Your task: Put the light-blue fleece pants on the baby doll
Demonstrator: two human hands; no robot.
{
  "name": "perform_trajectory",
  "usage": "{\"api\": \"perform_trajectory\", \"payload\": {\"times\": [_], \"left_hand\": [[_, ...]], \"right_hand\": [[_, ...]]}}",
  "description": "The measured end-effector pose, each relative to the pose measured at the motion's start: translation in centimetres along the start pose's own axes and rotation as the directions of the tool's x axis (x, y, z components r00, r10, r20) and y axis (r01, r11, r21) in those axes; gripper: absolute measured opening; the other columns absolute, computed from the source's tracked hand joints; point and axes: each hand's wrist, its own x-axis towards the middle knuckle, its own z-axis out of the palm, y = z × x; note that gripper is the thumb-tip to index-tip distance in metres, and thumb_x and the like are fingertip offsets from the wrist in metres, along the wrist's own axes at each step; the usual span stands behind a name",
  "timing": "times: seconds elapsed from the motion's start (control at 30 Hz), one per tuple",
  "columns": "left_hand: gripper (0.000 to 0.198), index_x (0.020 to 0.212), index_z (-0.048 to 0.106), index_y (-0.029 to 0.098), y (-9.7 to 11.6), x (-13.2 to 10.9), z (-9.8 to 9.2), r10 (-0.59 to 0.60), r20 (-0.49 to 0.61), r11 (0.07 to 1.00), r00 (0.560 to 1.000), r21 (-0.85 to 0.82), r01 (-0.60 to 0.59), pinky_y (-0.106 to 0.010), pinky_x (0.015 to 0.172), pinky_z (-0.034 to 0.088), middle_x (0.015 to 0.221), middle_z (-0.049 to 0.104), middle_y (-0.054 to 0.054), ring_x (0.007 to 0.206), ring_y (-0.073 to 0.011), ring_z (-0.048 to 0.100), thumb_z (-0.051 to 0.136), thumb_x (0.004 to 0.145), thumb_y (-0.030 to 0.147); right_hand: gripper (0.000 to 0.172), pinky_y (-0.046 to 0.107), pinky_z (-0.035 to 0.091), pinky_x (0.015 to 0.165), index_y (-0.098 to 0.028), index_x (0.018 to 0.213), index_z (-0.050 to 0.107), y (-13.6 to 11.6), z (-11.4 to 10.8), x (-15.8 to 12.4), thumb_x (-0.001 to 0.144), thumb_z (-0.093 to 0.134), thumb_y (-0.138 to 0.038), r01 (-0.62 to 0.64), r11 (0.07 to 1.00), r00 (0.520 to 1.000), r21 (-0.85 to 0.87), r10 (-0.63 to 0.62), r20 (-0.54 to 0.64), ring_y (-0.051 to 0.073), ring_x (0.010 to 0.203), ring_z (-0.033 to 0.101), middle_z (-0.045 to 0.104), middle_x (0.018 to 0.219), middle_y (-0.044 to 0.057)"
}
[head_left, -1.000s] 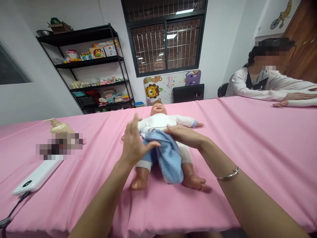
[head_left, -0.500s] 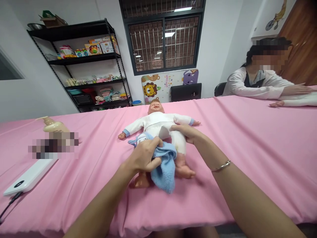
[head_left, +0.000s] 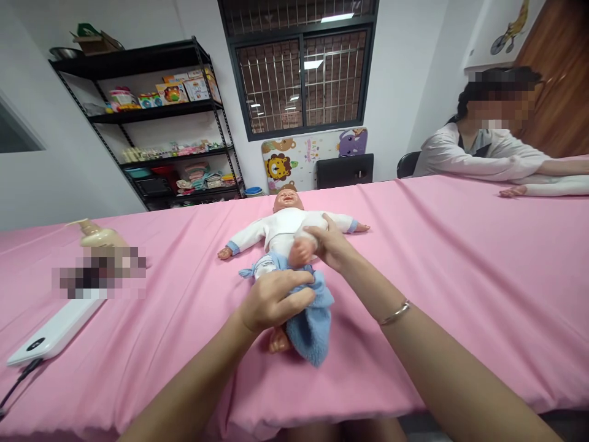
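A baby doll (head_left: 285,222) in a white top lies on its back on the pink table (head_left: 460,270), head away from me. My right hand (head_left: 327,245) grips one of the doll's legs and holds it bent up over the belly, foot raised. My left hand (head_left: 273,299) is closed on a light blue towel (head_left: 313,322) and presses it against the doll's lower body. The other leg lies flat, its foot (head_left: 277,341) showing under the towel. A bangle (head_left: 394,312) is on my right wrist.
A white device (head_left: 54,329) with a black cable lies near the left edge, beside a cream pump bottle (head_left: 99,234). Another person (head_left: 488,150) sits at the far right with arms on the table. Black shelves (head_left: 156,123) with toys stand behind.
My right hand has lifted the doll's leg from flat to bent up over its belly. My left hand took hold of the towel and slid it down toward the doll's bottom.
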Motion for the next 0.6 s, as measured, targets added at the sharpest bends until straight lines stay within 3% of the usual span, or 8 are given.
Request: {"api": "perform_trajectory", "payload": {"times": [0.1,0.23,0.27,0.33,0.4,0.43,0.53,0.6], "left_hand": [[0.014,0.077,0.058,0.023,0.3,0.2,0.1,-0.019,-0.18,0.998,0.983,0.062,0.031,-0.022,0.07,0.05,0.088,0.068,-0.001,0.077,-0.0116,0.062,0.047,0.086,0.017],[0.016,0.086,0.056,0.022,0.7,1.4,0.0,-0.289,-0.389,0.954,0.875,-0.044,0.296,-0.024,0.07,0.049,0.085,0.063,-0.001,0.078,-0.013,0.059,0.051,0.077,0.009],[0.017,0.086,0.056,0.021,0.6,1.6,-0.1,-0.4,-0.369,0.916,0.839,-0.127,0.381,-0.024,0.069,0.048,0.083,0.061,0.0,0.075,-0.013,0.059,0.051,0.075,0.008],[0.019,0.088,0.055,0.02,0.1,2.0,-0.2,-0.606,-0.211,0.787,0.767,-0.303,0.538,-0.023,0.064,0.046,0.082,0.059,0.001,0.068,-0.012,0.057,0.053,0.073,0.01],[0.023,0.093,0.055,0.019,-0.7,2.2,-0.1,-0.711,-0.047,0.657,0.702,-0.401,0.639,-0.022,0.062,0.045,0.083,0.059,0.0,0.068,-0.0118,0.057,0.053,0.071,0.011],[0.026,0.095,0.055,0.018,-1.2,2.3,0.0,-0.726,-0.021,0.633,0.688,-0.412,0.656,-0.022,0.064,0.044,0.084,0.058,0.0,0.071,-0.0126,0.057,0.052,0.071,0.011],[0.028,0.096,0.054,0.017,-3.1,3.0,0.7,-0.707,-0.129,0.693,0.696,-0.323,0.644,-0.026,0.078,0.044,0.087,0.058,-0.002,0.084,-0.0157,0.055,0.048,0.07,0.008],[0.028,0.093,0.054,0.017,-4.4,3.7,1.3,-0.677,-0.183,0.735,0.713,-0.223,0.64,-0.029,0.084,0.042,0.09,0.058,-0.004,0.09,-0.0175,0.054,0.045,0.069,0.006]], "right_hand": [[0.106,0.026,0.052,0.089,-0.026,0.146,0.005,0.8,1.2,-0.5,0.062,0.069,-0.028,0.002,0.997,1.0,0.073,-0.002,-0.007,0.017,0.119,0.05,0.03,0.145,0.009],[0.103,0.031,0.053,0.084,-0.026,0.147,0.006,1.0,0.6,-0.9,0.063,0.067,-0.029,-0.021,0.999,0.997,-0.037,0.023,0.077,0.018,0.107,0.056,0.04,0.137,0.011],[0.103,0.031,0.053,0.084,-0.027,0.147,0.006,1.0,0.3,-0.9,0.064,0.067,-0.029,-0.016,0.998,0.994,-0.064,0.022,0.105,0.018,0.104,0.056,0.043,0.134,0.01],[0.102,0.032,0.052,0.089,-0.028,0.146,0.01,1.0,-0.3,-0.8,0.063,0.07,-0.028,0.005,0.994,0.984,-0.11,0.014,0.18,0.017,0.107,0.055,0.043,0.135,0.009],[0.098,0.033,0.049,0.095,-0.031,0.146,0.015,1.0,-0.5,-0.8,0.066,0.071,-0.032,0.01,0.991,0.965,-0.131,0.024,0.261,0.017,0.114,0.052,0.039,0.14,0.007],[0.09,0.033,0.048,0.098,-0.031,0.145,0.017,1.0,-0.6,-0.8,0.071,0.068,-0.037,0.001,0.993,0.953,-0.118,0.035,0.299,0.017,0.117,0.051,0.039,0.141,0.007],[0.064,0.033,0.045,0.101,-0.027,0.141,0.031,1.0,-0.7,-0.8,0.086,0.04,-0.058,-0.107,0.994,0.896,-0.017,0.103,0.433,0.016,0.12,0.049,0.042,0.139,0.006],[0.061,0.031,0.047,0.098,-0.026,0.136,0.04,0.9,-1.3,-0.7,0.087,0.036,-0.061,-0.154,0.988,0.839,0.02,0.121,0.53,0.016,0.121,0.049,0.046,0.136,0.006]]}}
